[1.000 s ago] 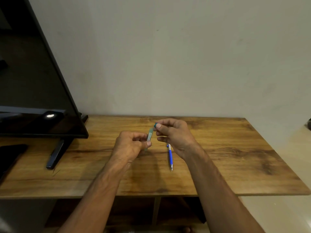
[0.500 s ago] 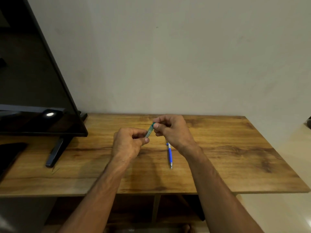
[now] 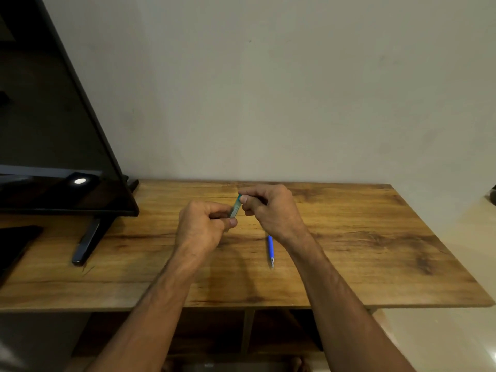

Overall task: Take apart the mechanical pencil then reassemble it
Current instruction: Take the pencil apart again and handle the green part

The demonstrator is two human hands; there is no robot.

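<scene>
1. Left hand [image 3: 201, 226]: curled closed, gripping the lower end of a translucent teal pencil barrel [image 3: 235, 207] between thumb and fingers, above the wooden table [image 3: 362, 237].
2. Right hand [image 3: 271, 210]: closed, its fingertips [image 3: 243, 199] pinching the upper end of the same barrel; which small part it is pinching there cannot be told, as the view is too coarse.
3. Pencil barrel: being held between the two hands, tilting up and away from the left hand toward the right fingertips, clear of the tabletop.
4. Blue pen-like piece [image 3: 270, 248]: lying flat on the table just below the right wrist, metal tip pointing toward the person; its upper end is sitting hidden under the hand.
5. Dark flat screen [image 3: 53, 146]: standing well to the left of the left hand, its stand foot [image 3: 86, 242] resting on the table.
</scene>
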